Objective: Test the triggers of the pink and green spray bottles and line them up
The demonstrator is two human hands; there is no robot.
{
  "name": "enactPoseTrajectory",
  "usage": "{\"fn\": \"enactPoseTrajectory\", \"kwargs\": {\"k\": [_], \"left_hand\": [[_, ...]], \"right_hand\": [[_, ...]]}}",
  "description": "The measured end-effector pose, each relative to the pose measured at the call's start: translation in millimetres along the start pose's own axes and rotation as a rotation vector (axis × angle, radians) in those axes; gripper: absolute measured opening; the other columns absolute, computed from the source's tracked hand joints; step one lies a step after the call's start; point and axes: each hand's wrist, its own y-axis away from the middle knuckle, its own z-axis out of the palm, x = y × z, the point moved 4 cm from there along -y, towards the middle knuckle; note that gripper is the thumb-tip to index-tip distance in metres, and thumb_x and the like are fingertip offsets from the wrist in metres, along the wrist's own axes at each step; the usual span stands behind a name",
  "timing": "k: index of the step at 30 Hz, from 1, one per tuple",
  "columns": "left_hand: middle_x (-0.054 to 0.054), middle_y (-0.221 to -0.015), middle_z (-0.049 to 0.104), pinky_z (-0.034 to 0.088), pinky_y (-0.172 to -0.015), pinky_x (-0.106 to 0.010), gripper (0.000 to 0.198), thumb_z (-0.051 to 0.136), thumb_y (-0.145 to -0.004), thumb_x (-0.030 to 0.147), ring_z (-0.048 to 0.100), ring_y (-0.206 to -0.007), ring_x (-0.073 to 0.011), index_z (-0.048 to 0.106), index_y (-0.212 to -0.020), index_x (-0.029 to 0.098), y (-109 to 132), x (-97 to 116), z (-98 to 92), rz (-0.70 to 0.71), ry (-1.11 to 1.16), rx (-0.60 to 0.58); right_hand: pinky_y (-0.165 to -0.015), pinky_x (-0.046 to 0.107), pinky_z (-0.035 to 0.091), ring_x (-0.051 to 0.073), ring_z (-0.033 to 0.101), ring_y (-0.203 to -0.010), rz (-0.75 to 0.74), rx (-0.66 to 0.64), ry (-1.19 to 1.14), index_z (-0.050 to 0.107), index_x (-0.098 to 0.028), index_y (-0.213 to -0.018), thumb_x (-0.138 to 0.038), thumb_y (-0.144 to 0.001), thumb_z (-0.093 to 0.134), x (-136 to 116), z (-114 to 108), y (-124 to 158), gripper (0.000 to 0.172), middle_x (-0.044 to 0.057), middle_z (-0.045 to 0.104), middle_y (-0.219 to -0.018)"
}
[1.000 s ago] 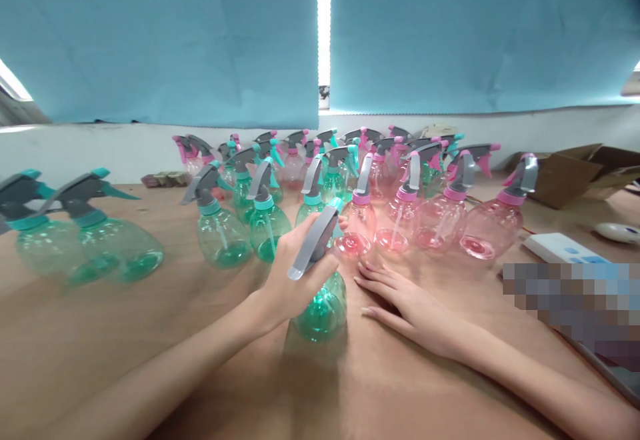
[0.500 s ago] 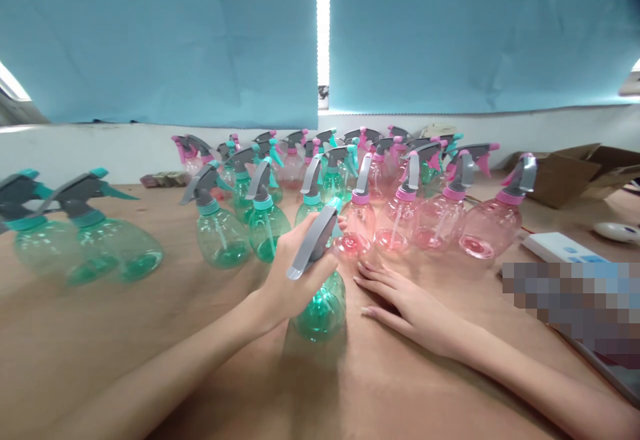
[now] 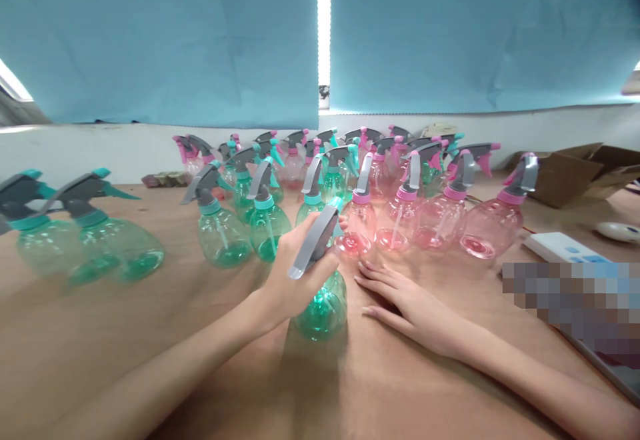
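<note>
My left hand (image 3: 295, 270) is wrapped round the neck of a green spray bottle (image 3: 323, 310) with a grey and teal trigger head. The bottle stands upright on the brown table (image 3: 400, 387), its collar hidden by my fingers. Palm down on the table to its right, my right hand (image 3: 405, 300) lies flat with fingers stretched out and holds nothing. Just beyond my right fingertips is a pink spray bottle (image 3: 357, 223). A row of clear green bottles, such as one green bottle (image 3: 270, 227), stands behind my left hand.
Several pink bottles, one at the row's right end (image 3: 490, 227), stand ahead of my right hand. Two green bottles (image 3: 125, 247) are at the left. An open cardboard box (image 3: 575, 177), a white box (image 3: 563, 247) and a white computer mouse (image 3: 617, 231) lie at the right.
</note>
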Motion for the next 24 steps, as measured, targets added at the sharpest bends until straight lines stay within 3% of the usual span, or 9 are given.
{"fn": "enactPoseTrajectory", "kwargs": {"k": [16,21,24], "left_hand": [[0.003,-0.071,0.044,0.034,-0.059,-0.029,0.007,0.05,-0.079,0.018,0.043,-0.062,-0.012,0.049,-0.086,0.019,0.5,1.1,-0.3,-0.018,-0.001,-0.001],[0.005,-0.065,0.041,0.03,-0.054,-0.027,0.005,0.049,-0.078,0.018,0.032,-0.053,-0.0093,0.049,-0.084,0.018,-0.6,5.4,-0.5,-0.01,-0.031,-0.004],[0.005,-0.067,0.042,0.031,-0.054,-0.027,0.009,0.048,-0.079,0.019,0.034,-0.054,-0.0094,0.052,-0.086,0.018,-2.5,6.8,-0.7,-0.002,-0.045,-0.008]], "right_hand": [[-0.116,0.053,0.03,0.031,0.034,-0.143,-0.006,-0.005,-0.001,0.052,-0.014,-0.141,-0.052,-0.099,0.043,0.1,0.9,0.3,0.057,0.014,0.043,-0.151],[-0.116,0.054,0.03,0.031,0.033,-0.143,-0.01,-0.011,0.008,0.051,-0.014,-0.141,-0.053,-0.099,0.042,0.5,1.7,0.0,0.058,0.014,0.042,-0.151],[-0.116,0.054,0.03,0.031,0.034,-0.143,-0.006,-0.021,0.023,0.05,-0.011,-0.142,-0.053,-0.099,0.041,-0.6,1.1,-0.4,0.06,0.015,0.042,-0.152]]}}
